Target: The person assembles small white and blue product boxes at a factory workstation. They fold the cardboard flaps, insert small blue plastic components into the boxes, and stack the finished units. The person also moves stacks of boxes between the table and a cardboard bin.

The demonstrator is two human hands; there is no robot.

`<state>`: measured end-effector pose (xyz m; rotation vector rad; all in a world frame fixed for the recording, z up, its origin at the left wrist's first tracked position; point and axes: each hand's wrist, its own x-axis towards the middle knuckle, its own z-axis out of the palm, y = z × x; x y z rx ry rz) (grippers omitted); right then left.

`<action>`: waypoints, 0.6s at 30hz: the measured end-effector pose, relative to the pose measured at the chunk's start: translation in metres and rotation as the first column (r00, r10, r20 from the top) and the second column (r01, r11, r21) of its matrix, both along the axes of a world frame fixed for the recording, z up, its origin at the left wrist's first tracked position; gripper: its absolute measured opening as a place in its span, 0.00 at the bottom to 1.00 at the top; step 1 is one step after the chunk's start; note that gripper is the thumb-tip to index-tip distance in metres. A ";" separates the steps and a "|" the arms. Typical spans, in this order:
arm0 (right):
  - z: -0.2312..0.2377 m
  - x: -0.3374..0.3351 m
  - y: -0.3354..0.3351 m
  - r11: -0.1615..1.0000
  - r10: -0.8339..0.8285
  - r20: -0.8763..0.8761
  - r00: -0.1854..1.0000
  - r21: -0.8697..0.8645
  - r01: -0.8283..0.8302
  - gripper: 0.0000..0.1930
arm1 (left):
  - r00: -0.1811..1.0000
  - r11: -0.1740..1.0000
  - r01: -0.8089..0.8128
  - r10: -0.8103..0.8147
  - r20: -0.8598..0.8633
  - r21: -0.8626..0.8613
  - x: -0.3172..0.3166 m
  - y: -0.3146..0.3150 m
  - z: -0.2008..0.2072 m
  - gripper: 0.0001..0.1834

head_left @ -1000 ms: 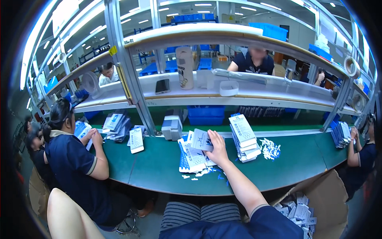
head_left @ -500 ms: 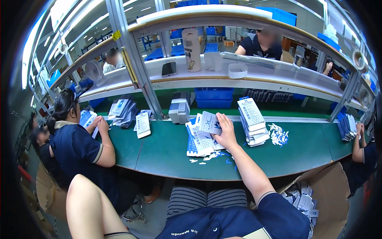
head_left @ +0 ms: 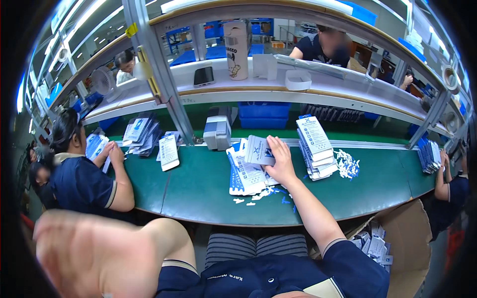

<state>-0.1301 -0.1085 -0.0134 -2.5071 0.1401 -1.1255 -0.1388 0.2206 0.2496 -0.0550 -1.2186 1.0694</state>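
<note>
Grey box [head_left: 256, 150] in the right hand [head_left: 281, 163], just left of the tall carton stack [head_left: 316, 148]
Fingers are closed on its near-stack edge, over some blue-and-white cartons [head_left: 247, 180]. Left hand [head_left: 94, 254] is a blur well left of the stack, can't tell its fingers. Looks like a handling step tbh; next move probably calls for a steady hold while the left reaches in.
</note>
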 end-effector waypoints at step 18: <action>0.024 0.015 -0.021 0.990 -0.139 -0.071 0.988 -0.037 0.137 0.46 | 0.611 -0.003 0.783 0.190 -0.768 0.622 0.163 -0.210 -0.249 0.16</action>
